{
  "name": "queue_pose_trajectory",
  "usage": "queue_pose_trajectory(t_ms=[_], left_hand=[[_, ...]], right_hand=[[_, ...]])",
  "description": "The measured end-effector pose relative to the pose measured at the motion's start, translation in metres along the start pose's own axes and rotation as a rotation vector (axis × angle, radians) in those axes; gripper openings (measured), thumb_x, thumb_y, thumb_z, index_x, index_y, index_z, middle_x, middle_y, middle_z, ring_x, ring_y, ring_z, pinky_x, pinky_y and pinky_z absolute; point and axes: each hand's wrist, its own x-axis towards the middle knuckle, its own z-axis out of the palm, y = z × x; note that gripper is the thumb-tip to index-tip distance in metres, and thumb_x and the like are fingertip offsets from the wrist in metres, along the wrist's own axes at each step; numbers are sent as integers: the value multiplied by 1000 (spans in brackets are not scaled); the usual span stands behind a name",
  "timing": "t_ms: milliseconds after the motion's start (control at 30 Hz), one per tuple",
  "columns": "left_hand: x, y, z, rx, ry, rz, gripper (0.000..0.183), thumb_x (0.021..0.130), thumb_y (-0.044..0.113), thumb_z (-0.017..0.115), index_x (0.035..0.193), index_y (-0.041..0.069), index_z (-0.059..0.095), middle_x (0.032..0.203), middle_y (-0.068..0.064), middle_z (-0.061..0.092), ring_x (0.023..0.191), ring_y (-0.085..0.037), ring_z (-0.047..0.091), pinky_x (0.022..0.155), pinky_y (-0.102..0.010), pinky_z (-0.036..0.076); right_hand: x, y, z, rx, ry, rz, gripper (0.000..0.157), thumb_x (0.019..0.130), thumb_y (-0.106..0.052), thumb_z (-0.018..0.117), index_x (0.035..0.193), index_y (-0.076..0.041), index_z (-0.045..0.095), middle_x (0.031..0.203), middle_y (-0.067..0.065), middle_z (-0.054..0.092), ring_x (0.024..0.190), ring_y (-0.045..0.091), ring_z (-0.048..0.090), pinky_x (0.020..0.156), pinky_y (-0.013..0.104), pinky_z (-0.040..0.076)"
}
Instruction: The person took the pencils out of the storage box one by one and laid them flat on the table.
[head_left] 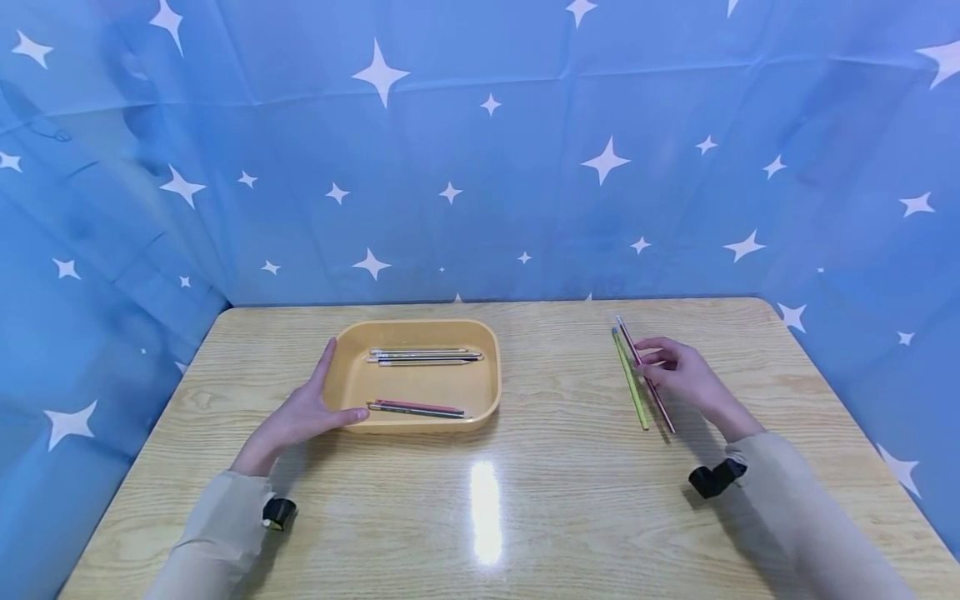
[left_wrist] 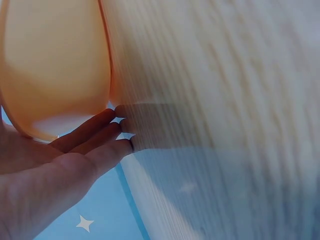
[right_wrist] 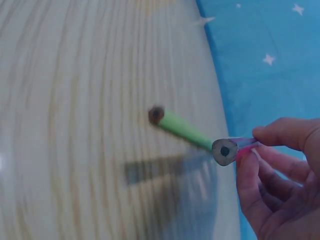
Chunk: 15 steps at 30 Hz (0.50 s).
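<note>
My right hand pinches a dark red pencil between thumb and fingertips. In the right wrist view its flat end, with a dark core, points at the camera. Close beside it, a green pencil lies on the table. On the left, my left hand is spread against the left end of a yellow-orange tray. The thumb reaches the front rim and the fingers extend along the left side. The left wrist view shows those fingers nearly straight beside the tray's wall.
Inside the tray, several pencils lie at the back, and a red and a dark pencil lie along the front. A wood-grain table carries everything. Behind it hangs a blue cloth with white stars.
</note>
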Motion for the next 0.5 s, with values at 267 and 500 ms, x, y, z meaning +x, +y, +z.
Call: queue_pose_trajectory(t_ms=[267, 500], left_hand=[[0, -2, 0, -1, 2, 4, 122, 79, 36, 79, 154, 16, -16, 153, -34, 11, 131, -53, 31, 101, -64, 29], [0, -3, 0, -14, 7, 15, 122, 79, 35, 79, 154, 15, -15, 154, -32, 9, 132, -51, 29, 103, -64, 27]], right_hand=[[0, 11, -7, -81, 11, 10, 38, 96, -4, 57, 130, 12, 48, 111, 31, 59, 91, 26, 61, 68, 27, 53], [2, 19, -9, -120, 17, 21, 39, 97, -6, 56, 130, 12, 48, 111, 30, 58, 93, 31, 60, 67, 29, 54]])
